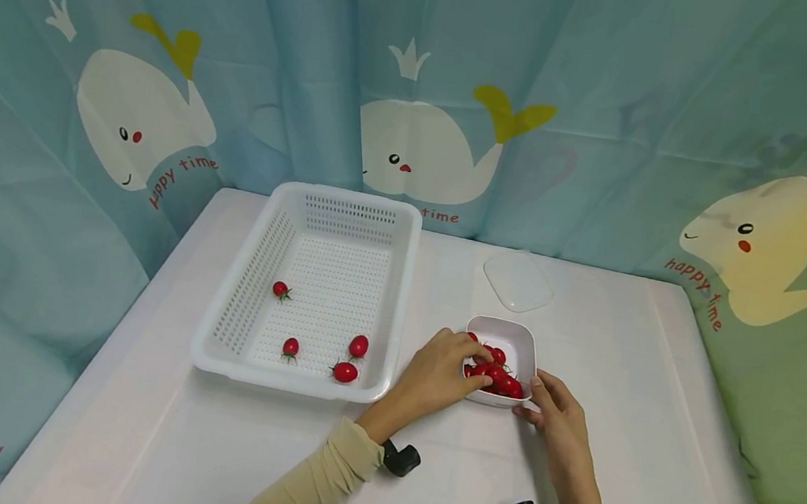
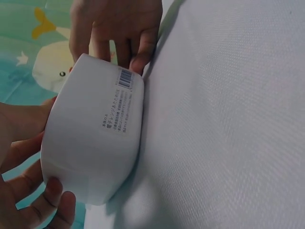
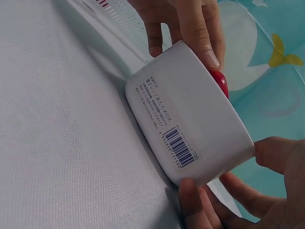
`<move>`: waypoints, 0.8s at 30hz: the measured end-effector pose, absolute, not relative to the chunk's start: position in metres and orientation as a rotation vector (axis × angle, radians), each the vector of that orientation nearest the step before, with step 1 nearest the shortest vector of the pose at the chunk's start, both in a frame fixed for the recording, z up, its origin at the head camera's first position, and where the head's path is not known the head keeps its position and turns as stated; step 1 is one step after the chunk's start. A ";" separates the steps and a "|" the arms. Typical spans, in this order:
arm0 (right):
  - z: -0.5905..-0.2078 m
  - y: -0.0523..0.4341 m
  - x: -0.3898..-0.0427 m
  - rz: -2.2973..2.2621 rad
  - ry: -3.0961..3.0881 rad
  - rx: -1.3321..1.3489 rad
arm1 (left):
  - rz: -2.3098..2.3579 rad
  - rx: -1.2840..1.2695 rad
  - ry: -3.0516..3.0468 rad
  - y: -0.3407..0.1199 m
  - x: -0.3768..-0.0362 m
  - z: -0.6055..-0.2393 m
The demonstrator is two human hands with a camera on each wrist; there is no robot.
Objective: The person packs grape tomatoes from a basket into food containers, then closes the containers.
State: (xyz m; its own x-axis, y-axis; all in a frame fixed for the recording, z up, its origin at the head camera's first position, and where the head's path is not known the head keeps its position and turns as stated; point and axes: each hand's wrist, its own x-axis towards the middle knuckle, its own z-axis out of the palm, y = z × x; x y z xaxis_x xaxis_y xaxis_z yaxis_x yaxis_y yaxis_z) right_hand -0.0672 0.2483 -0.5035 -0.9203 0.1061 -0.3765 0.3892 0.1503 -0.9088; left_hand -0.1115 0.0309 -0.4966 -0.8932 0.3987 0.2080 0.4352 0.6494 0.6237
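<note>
A small white food container stands on the table, heaped with red cherry tomatoes. My left hand reaches over its left rim, thumb and forefinger bent around a tomato at the top of the heap. In the right wrist view, the left thumb lies against a tomato that shows above the rim, while other fingertips hang outside the wall. The hand partly hides the grip. My right hand holds the container's near right corner, its thumb at the rim and its fingers lower on the wall.
Left of the container stands a white slotted basket with several cherry tomatoes scattered on its floor. A clear lid lies behind the container. A curtain with whales hangs along the white table's back edge.
</note>
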 end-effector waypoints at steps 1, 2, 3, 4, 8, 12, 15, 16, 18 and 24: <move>-0.503 0.248 -0.067 -1.848 2.204 0.484 | -1.088 -0.709 -2.800 0.031 -0.111 -0.497; -0.503 0.248 -0.067 -1.846 2.205 0.484 | -1.089 -0.705 -2.796 0.030 -0.111 -0.497; -0.503 0.248 -0.067 -1.844 2.207 0.484 | -1.089 -0.702 -2.790 0.030 -0.110 -0.497; -0.503 0.248 -0.067 -1.842 2.208 0.485 | -1.096 -0.697 -2.782 0.030 -0.109 -0.497; -0.503 0.248 -0.067 -1.838 2.202 0.490 | -1.126 -0.670 -2.744 0.029 -0.104 -0.495; -0.502 0.248 -0.067 -1.831 2.200 0.497 | -1.160 -0.656 -2.699 0.029 -0.098 -0.492; -0.502 0.248 -0.067 -1.824 2.208 0.498 | -1.179 -0.669 -2.671 0.030 -0.095 -0.489; -0.502 0.248 -0.067 -1.825 2.209 0.497 | -1.184 -0.676 -2.666 0.030 -0.094 -0.488; -0.503 0.248 -0.067 -1.830 2.211 0.492 | -1.204 -0.698 -2.646 0.030 -0.092 -0.485; -0.503 0.248 -0.067 -1.853 2.203 0.475 | -1.250 -0.755 -2.595 0.028 -0.087 -0.474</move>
